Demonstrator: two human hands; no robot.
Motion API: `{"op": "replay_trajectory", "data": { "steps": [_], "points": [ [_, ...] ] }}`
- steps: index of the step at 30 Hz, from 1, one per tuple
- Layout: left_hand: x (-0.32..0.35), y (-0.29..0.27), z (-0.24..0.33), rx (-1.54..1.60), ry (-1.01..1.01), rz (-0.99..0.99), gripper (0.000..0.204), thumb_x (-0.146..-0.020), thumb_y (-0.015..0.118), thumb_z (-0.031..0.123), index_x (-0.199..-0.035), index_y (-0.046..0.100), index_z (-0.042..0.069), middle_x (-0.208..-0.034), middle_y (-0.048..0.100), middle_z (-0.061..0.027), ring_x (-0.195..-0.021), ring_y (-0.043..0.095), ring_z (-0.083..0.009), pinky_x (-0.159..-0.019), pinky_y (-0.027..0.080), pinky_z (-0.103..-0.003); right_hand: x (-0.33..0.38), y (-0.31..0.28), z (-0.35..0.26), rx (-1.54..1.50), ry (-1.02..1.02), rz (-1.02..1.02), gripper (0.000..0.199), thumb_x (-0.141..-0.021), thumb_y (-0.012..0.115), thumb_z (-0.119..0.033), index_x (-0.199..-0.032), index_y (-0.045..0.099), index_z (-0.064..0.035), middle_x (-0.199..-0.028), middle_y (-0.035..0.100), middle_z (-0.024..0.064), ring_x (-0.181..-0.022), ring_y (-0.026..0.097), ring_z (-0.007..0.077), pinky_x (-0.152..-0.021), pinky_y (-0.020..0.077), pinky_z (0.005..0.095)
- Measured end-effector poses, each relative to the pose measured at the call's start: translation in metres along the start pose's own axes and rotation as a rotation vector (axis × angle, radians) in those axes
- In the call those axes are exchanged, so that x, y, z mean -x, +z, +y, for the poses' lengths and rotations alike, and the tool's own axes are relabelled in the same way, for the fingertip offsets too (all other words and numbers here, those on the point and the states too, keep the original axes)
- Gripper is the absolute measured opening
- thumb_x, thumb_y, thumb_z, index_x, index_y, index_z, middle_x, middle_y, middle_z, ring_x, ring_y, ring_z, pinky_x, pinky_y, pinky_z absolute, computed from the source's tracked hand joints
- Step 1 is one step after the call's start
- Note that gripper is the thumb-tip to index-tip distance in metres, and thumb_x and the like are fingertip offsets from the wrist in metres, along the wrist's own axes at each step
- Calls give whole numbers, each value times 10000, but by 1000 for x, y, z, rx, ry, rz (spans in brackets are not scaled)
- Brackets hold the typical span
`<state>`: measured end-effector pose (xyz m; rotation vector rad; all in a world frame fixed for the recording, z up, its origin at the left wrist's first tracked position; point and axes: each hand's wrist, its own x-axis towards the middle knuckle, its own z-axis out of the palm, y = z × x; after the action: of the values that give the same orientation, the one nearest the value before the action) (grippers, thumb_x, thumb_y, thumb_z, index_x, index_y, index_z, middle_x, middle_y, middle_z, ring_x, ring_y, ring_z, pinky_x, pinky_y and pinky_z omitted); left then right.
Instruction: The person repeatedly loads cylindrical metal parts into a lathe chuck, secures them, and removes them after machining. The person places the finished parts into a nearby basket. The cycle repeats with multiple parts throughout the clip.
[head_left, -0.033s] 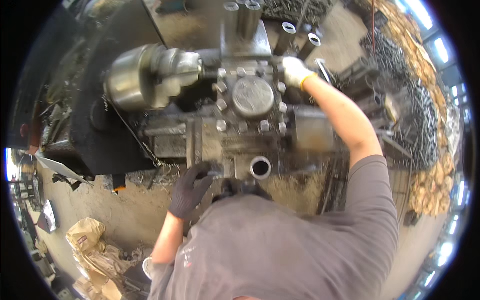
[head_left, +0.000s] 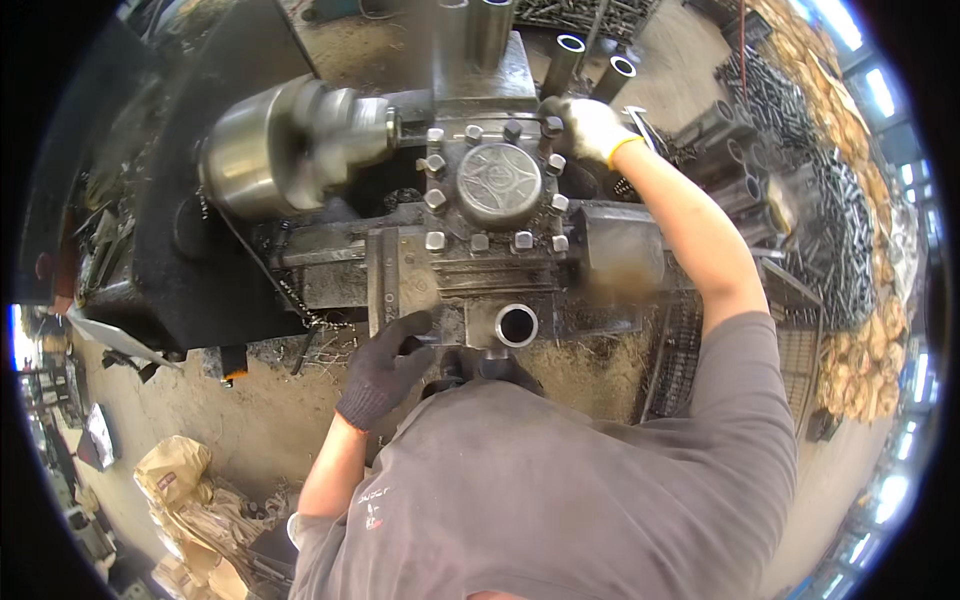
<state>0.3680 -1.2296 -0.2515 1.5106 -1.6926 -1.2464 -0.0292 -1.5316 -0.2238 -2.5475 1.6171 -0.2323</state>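
Note:
My left hand [head_left: 383,370], in a dark knit glove, is at the front edge of the lathe carriage [head_left: 405,270]. Its thumb and fingers are apart, and nothing shows between them. In a white glove with a yellow cuff, my right hand [head_left: 598,130] reaches to the far right corner of the square tool post [head_left: 499,187]. Those fingers are curled, blurred and partly hidden by dark metal, so what they grip cannot be made out. Left of the tool post, a shiny lathe chuck [head_left: 245,150] has blurred stepped jaws [head_left: 345,140]. A short tube [head_left: 517,325] stands at the carriage's near side.
Several metal tubes [head_left: 612,78] stand behind the tool post, and more tubes [head_left: 735,160] lie to the right. Farther right is a heap of dark metal parts [head_left: 845,240] beside stacked brown sacks [head_left: 860,375]. Crumpled brown paper bags [head_left: 195,500] lie on the floor at lower left.
The whole view has shifted slightly, and the machine looks sharper. My left hand is a little higher against the carriage edge. My right hand stays at the tool post's far corner.

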Motion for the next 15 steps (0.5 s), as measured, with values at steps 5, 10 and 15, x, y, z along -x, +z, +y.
{"op": "replay_trajectory", "data": {
  "steps": [5,10,15],
  "points": [
    [-48,48,67,-380,204,-188,774,-851,823,525,-1506,567,202,-1180,760,-143,-1003,761,-331,-922,601,-477,51,-100,-42,-179,62,88,474,-936,767,-367,-1272,703,-39,-1147,782,174,-962,776,292,-858,620,402],
    [-79,48,95,-218,139,-280,563,-860,859,432,-1301,705,118,-1134,785,-120,-1050,767,-287,-921,607,-424,116,-152,-121,-239,-90,45,491,-963,764,-162,-1397,623,19,-1280,747,158,-972,783,237,-782,678,330],
    [-82,-6,146,178,154,-431,471,-915,823,317,-1261,714,16,-1160,775,-116,-1054,729,-185,-959,586,-365,124,-160,-193,522,-671,236,491,-934,669,-147,-1422,642,-100,-1177,685,183,-911,739,240,-655,633,331]
  ]
}}
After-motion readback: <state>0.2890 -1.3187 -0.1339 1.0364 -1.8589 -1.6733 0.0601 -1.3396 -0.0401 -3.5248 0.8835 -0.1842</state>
